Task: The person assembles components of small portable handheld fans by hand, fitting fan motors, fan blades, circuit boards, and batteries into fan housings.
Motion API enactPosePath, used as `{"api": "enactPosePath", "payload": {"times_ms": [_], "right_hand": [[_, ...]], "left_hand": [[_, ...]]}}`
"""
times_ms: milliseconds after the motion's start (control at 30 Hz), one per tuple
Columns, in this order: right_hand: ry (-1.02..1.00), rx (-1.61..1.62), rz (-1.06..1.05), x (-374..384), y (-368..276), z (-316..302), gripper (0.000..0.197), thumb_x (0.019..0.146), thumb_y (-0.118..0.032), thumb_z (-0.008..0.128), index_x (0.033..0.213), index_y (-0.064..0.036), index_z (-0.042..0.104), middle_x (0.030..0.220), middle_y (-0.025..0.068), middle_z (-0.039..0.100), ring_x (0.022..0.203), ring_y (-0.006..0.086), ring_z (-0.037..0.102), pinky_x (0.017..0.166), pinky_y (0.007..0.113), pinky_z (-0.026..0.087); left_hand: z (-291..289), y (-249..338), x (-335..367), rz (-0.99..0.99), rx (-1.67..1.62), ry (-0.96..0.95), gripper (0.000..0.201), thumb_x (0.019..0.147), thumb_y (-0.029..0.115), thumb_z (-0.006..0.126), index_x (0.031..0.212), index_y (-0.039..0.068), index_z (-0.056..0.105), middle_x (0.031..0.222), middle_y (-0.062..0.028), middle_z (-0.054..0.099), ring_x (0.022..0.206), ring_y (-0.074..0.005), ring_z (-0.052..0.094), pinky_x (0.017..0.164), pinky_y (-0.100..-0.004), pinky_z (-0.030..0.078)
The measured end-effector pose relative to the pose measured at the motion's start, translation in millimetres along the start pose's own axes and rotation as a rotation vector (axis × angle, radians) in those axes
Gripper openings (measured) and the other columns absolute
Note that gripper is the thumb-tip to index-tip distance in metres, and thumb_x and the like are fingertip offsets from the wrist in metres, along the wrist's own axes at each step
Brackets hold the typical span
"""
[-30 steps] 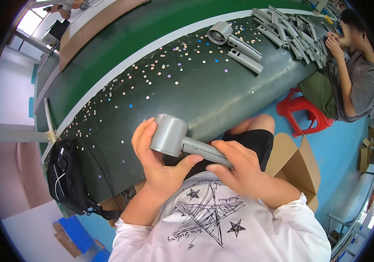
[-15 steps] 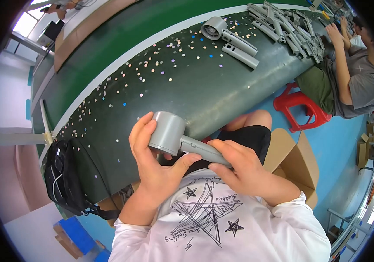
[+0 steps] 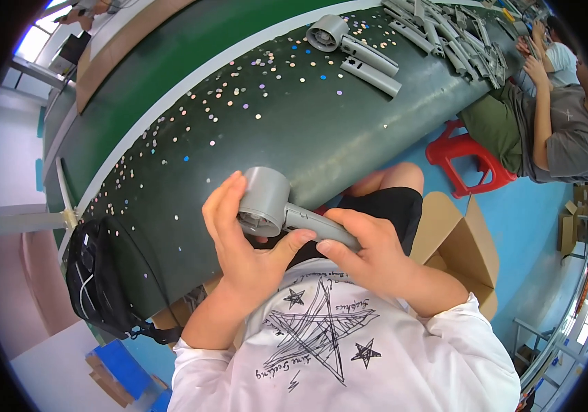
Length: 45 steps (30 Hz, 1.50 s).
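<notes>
A grey plastic hair dryer housing (image 3: 267, 192), a round drum with a long handle, is held over my lap at the bench's near edge. My left hand (image 3: 240, 254) is closed around the drum, fingers along its far left side and thumb by the handle's neck. Around the handle, my right hand (image 3: 373, 250) is closed, its thumb pressed along the near side. Ribs or vanes show inside the drum's lower opening. On the bench lie another drum-shaped housing (image 3: 327, 33) and two grey handle parts, a slotted tube (image 3: 369, 56) and a half shell (image 3: 371, 77).
Small coloured dots are scattered over the dark green bench (image 3: 294, 137). Many grey handle parts (image 3: 455, 41) lie heaped at the far right, near a seated co-worker (image 3: 562, 123). A red stool (image 3: 469, 161), an open cardboard box (image 3: 476, 247) and a black backpack (image 3: 98, 281) stand around me.
The housing has tilted, bringing the vanes in the drum's lower opening into view. My right thumb has shifted along the handle toward the drum. The whole view has moved slightly.
</notes>
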State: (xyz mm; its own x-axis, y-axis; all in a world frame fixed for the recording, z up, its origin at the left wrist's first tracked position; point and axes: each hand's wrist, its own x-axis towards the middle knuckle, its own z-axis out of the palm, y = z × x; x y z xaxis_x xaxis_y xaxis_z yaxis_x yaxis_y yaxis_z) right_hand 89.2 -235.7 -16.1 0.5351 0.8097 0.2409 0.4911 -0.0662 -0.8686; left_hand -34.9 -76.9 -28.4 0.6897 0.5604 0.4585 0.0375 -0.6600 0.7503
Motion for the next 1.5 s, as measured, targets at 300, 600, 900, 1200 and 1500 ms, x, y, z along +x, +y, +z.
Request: {"api": "enactPosePath", "payload": {"times_ms": [300, 600, 900, 1200, 1500], "right_hand": [[-0.283, 0.729, 0.564, 0, 6, -8, 0.036, 0.099, -0.03, 0.056, 0.119, 0.0, 0.057, 0.082, 0.0015, 0.061, 0.067, 0.0061, 0.054, 0.059, 0.023, 0.044], [-0.179, 0.498, 0.43, -4, 6, -1, 0.026, 0.095, -0.025, 0.061, 0.106, -0.0007, 0.06, 0.072, 0.0005, 0.059, 0.062, 0.0055, 0.052, 0.055, 0.023, 0.042], [-0.119, 0.148, 0.346, -3, 7, 8, 0.028, 0.091, -0.025, 0.065, 0.106, -0.0016, 0.06, 0.073, 0.0112, 0.062, 0.056, 0.0178, 0.058, 0.051, 0.03, 0.045], [-0.098, -0.096, -0.039, -5, -14, 1, 0.037, 0.085, -0.022, 0.069, 0.112, -0.0004, 0.056, 0.078, 0.0121, 0.058, 0.066, 0.0288, 0.06, 0.055, 0.038, 0.049], [0.045, -0.15, -0.062, -13, -10, 18, 0.035, 0.084, -0.017, 0.07, 0.111, 0.0017, 0.057, 0.072, 0.013, 0.057, 0.059, 0.029, 0.058, 0.052, 0.037, 0.047]], "left_hand": [[-10, 14, 13, -0.208, -0.367, -0.155, 0.114, 0.06, 0.02, 0.091, 0.149, 0.006, 0.02, 0.147, -0.0151, 0.034, 0.117, -0.0234, 0.054, 0.067, -0.0259, 0.056], [-8, 18, 11, -0.108, -0.035, -0.205, 0.101, 0.063, 0.014, 0.088, 0.142, 0.005, 0.028, 0.143, -0.0182, 0.038, 0.12, -0.0346, 0.052, 0.089, -0.0414, 0.052], [14, -15, -5, 0.063, -0.138, -0.051, 0.087, 0.069, 0.009, 0.084, 0.137, 0.005, 0.03, 0.143, -0.0216, 0.034, 0.123, -0.0355, 0.048, 0.092, -0.0418, 0.051], [16, 0, -11, -0.125, -0.693, 0.09, 0.092, 0.069, 0.006, 0.084, 0.138, 0.016, 0.024, 0.148, -0.0182, 0.025, 0.108, -0.0341, 0.058, 0.085, -0.0434, 0.057], [24, -12, -20, -0.057, -0.56, 0.133, 0.092, 0.074, 0.015, 0.084, 0.141, 0.011, 0.022, 0.146, -0.0201, 0.026, 0.121, -0.0325, 0.048, 0.095, -0.0436, 0.05]]}}
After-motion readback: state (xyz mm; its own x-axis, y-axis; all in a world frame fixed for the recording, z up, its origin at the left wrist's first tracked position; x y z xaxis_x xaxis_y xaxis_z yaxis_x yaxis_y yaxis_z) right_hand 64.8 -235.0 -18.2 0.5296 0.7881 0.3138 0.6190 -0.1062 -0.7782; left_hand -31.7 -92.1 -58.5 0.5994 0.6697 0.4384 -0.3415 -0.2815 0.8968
